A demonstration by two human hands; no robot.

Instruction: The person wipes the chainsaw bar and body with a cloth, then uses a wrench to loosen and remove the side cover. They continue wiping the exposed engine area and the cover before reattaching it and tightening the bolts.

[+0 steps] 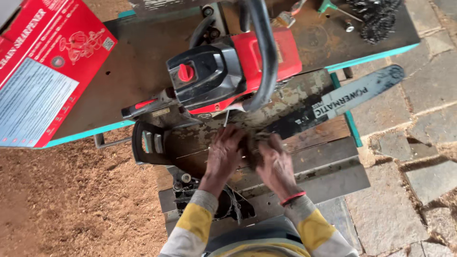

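A red and black chainsaw [214,76] lies on a worn workbench [119,57], its grey guide bar [352,93] sticking out to the right past the bench edge. My left hand [223,156] and my right hand [276,165] are close together just below the saw body, over a scuffed metal plate [328,171]. Both hands are motion-blurred. A small dark thing [251,145] shows between their fingers, but I cannot make out what it is or whether it is gripped. My right wrist wears a red band.
A red cardboard box [43,62] lies at the bench's left end. A heap of saw chain [376,16] and small tools sit at the back right. A black cover part [143,143] lies left of my hands. Sawdust covers the ground on the left, stone paving on the right.
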